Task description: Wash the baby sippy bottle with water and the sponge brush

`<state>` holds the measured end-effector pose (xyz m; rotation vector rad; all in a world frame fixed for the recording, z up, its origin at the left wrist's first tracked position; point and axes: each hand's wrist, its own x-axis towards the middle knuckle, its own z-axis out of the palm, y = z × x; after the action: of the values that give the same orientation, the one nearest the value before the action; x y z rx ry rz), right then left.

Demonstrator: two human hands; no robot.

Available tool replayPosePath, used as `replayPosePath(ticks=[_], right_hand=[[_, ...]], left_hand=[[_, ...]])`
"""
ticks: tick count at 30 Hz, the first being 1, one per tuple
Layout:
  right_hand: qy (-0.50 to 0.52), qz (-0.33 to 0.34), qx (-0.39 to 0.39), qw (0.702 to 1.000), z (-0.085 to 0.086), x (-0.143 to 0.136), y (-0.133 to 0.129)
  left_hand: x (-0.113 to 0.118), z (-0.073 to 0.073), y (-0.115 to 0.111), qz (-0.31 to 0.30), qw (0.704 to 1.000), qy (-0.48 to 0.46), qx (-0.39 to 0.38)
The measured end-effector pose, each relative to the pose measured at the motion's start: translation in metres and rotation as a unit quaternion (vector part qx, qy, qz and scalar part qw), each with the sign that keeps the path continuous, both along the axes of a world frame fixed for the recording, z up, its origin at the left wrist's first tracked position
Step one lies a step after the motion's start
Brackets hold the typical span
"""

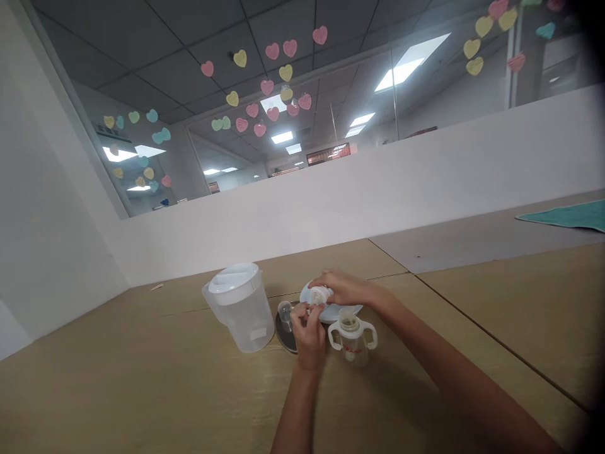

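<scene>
Between my two hands is a small whitish, partly clear piece (319,295), like a bottle top. My left hand (309,333) pinches its lower side with bent fingers. From the right, my right hand (341,287) grips its upper side. Just right of my left hand stands a clear bottle (355,353) with two white handles, its mouth uncovered. A pale blue-white plate (333,313) lies behind and below my hands. Left of my left hand, a clear cup-like cap (285,311) rests on a dark round tray (286,338), which my hand partly hides.
A translucent pitcher (250,318) with a white lid stands left of the tray. The wooden table (189,378) meets a white wall (331,195) at the back. A teal cloth (571,215) lies at the far right. Heart-shaped notes dot the window above.
</scene>
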<state>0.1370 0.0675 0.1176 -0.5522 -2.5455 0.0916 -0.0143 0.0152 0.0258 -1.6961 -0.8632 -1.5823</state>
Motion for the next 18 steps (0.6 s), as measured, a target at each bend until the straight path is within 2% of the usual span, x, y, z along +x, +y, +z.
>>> replayPosePath(ticks=[3,5,7,10,18], right_hand=[[0.034,-0.011,0.029,0.999,0.002,-0.001,-0.003],[0.055,0.002,0.013,0.998,0.003,-0.002,-0.006],[0.063,0.018,-0.030,0.997,0.005,-0.001,-0.008],[0.090,0.024,-0.114,0.989,0.006,0.001,-0.009],[0.186,0.046,-0.332,0.924,0.002,-0.004,0.005]], left_hand=[[-0.001,0.002,0.001,0.008,0.996,-0.070,-0.062],[-0.002,0.003,0.002,0.010,0.990,-0.112,-0.082],[-0.004,0.002,0.003,0.000,0.987,-0.127,-0.098],[-0.006,-0.001,0.005,-0.017,0.988,-0.100,-0.115],[-0.009,-0.007,0.006,0.021,0.989,-0.068,-0.133]])
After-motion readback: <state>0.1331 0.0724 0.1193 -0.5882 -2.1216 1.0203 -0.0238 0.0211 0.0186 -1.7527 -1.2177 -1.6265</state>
